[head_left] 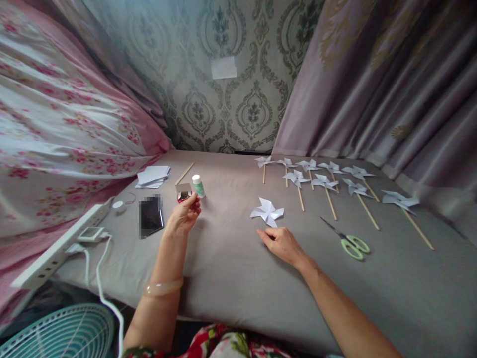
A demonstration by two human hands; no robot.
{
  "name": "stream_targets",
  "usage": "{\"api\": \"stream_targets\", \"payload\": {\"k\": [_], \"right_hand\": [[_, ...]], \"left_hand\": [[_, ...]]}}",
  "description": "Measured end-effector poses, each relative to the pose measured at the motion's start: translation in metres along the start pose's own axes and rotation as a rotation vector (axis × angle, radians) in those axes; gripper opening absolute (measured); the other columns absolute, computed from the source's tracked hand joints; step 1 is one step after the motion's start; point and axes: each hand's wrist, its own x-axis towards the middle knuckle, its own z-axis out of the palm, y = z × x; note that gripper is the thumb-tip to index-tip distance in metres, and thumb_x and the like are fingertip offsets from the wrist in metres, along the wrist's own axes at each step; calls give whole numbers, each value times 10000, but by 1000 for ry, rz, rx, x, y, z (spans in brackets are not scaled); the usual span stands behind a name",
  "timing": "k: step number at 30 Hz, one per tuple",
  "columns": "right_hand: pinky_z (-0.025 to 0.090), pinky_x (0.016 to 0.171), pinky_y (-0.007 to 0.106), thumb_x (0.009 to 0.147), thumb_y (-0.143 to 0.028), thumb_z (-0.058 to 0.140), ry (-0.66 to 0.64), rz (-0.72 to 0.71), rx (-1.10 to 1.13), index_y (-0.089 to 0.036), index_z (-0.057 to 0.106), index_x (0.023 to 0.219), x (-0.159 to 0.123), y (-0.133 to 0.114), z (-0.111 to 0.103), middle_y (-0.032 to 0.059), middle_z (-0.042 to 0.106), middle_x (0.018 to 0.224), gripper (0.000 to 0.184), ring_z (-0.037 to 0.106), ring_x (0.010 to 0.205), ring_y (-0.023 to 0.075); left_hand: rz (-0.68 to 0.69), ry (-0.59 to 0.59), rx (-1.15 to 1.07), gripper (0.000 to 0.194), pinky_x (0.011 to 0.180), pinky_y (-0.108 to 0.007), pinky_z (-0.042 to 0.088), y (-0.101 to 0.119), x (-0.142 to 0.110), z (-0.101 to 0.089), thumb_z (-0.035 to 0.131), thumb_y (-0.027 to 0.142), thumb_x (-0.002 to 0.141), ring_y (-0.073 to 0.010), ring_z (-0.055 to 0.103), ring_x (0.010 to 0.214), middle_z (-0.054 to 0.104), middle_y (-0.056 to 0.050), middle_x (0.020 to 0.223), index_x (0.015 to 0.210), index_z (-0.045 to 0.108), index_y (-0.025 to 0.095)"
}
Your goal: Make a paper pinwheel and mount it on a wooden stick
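Observation:
My left hand (pixel 184 215) is raised in front of a small red box (pixel 184 192) with its lid up, fingertips pinched together. Whatever is between them, if anything, is too small to make out. Just behind those fingers stands a white and green glue bottle (pixel 198 186). My right hand (pixel 282 244) rests on the covered surface with its fingers curled in, their inner side hidden. Right above its knuckles lies a white paper pinwheel (pixel 267 213) without a stick; whether the hand touches it I cannot tell.
Several pinwheels on sticks (pixel 325 185) lie at the right, beyond green-handled scissors (pixel 350 243). At the left are stacked paper sheets (pixel 152 176), a wooden stick (pixel 185 173), a phone (pixel 151 216), a white round lid (pixel 118 207) and a power strip (pixel 55 253) with cables. A fan (pixel 63 333) stands below.

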Motion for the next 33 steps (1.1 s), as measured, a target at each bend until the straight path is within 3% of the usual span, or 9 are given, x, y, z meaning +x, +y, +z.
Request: {"api": "stream_targets", "payload": {"k": [2,6,10,15,24,33], "right_hand": [[282,501,237,900,-470,462,21,-4,83,-175,541,489,1,2,-1,-13,516,464,512,400,453,88],[371,543,225,891,-420,502,121,-56,212,-168,661,653,5,0,-7,8,614,572,381,506,526,109],[444,593,229,866,-366,550,244,-70,321,-180,695,791,7,-2,-11,27,677,699,248,583,615,133],[486,648,244,846,-300,584,337,-89,395,-194,690,829,9,-4,-13,42,697,814,152,612,690,141],[500,692,277,849,-306,580,384,-59,434,-204,683,878,9,-12,-21,53,679,866,147,612,755,154],[478,639,255,842,-278,602,357,-98,470,-198,678,865,10,-8,-16,40,662,830,113,594,720,144]], "left_hand": [[-139,-162,-146,138,466,-142,419,-11,-16,11,592,105,841,-45,519,492,594,-8,632,705,573,121],[-328,-361,-274,181,488,-138,463,-34,-40,33,523,107,892,-50,557,529,616,-29,678,718,571,119],[-441,-468,-278,179,492,-139,472,-56,-54,47,527,108,892,-47,563,533,618,-25,695,721,579,113],[-516,-538,-235,149,485,-138,452,-73,-65,58,578,111,864,-41,551,534,616,-13,693,717,597,111],[-420,-550,6,124,526,-149,424,-95,-72,78,750,193,740,-42,525,546,596,-9,636,697,668,111],[-263,-513,135,333,503,-171,360,-109,-75,81,871,332,536,-51,481,543,554,9,611,692,678,110]]}}
